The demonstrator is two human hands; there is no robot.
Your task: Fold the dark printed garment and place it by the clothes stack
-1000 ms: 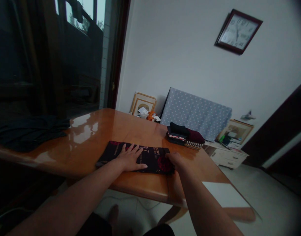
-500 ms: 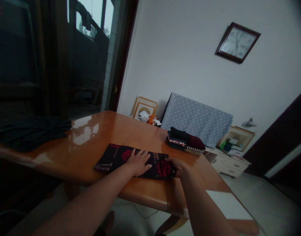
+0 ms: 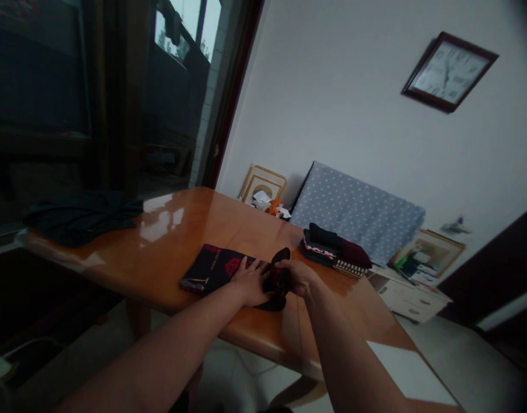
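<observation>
A black folded garment (image 3: 218,267) with red prints and pale lettering lies near the front edge of the wooden table. My left hand (image 3: 251,282) rests flat on its middle, fingers spread. At the garment's right end, my right hand (image 3: 298,276) grips the cloth and holds it lifted and bent over toward my left hand. The fingertips of the right hand are partly hidden by the dark fabric. Whether the garment is a shirt or something else I cannot tell.
A stack of folded clothes (image 3: 334,249) stands at the table's far right edge. Dark crumpled cloth (image 3: 82,215) lies at the left. A white sheet (image 3: 412,370) is at the right on the wooden table (image 3: 172,252). Behind are a dotted cover (image 3: 358,209) and a drawer cabinet (image 3: 412,298).
My right hand has raised the garment's right end and brought it leftward over the rest. My left hand stays on the cloth. The whole view has shifted slightly.
</observation>
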